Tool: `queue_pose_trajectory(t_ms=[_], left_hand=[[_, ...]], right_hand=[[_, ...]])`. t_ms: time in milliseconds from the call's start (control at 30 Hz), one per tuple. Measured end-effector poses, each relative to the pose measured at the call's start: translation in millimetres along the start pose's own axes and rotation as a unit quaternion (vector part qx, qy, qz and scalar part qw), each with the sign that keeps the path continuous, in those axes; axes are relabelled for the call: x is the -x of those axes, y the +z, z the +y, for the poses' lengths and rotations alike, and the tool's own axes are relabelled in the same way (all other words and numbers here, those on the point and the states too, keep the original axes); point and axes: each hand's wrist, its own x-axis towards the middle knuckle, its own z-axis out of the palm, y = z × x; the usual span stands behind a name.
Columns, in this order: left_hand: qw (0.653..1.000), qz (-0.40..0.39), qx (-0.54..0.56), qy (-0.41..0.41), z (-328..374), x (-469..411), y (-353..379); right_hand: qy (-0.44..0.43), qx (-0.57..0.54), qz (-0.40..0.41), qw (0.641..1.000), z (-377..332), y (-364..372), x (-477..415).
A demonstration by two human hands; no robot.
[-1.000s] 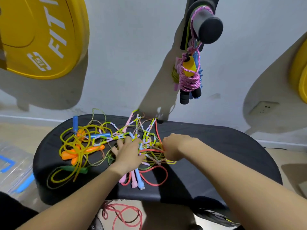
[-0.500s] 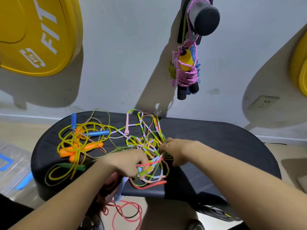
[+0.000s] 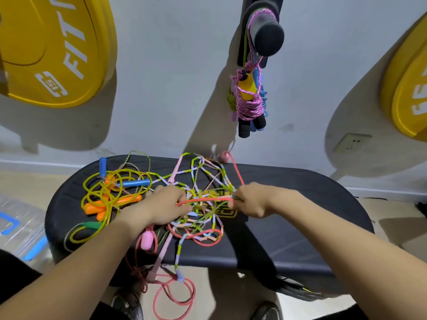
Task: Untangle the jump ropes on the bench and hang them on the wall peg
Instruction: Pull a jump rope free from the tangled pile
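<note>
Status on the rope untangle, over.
Left hand, right hand both pinch the red rope, taut between them. Beaded rope tangle knotted on bench. Yellow rope pile untouched at left; pink bundle hangs on wall peg.

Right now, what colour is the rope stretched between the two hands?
Coral red rope, clearest in the head view.

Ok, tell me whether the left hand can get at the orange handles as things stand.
Probably yes. The orange handles lie beside the left hand with only loose yellow rope looped over them, though it must first release the red rope it pinches.
</note>
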Motion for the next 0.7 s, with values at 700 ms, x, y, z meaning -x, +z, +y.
queue_pose_trajectory(t_ms=[700], left_hand=[[0.998, -0.021, 0.057, 0.021, 2.6, 33.2, -8.8]], right_hand=[[0.023, -0.186, -0.067, 0.980, -2.2, -4.7, 62.7]])
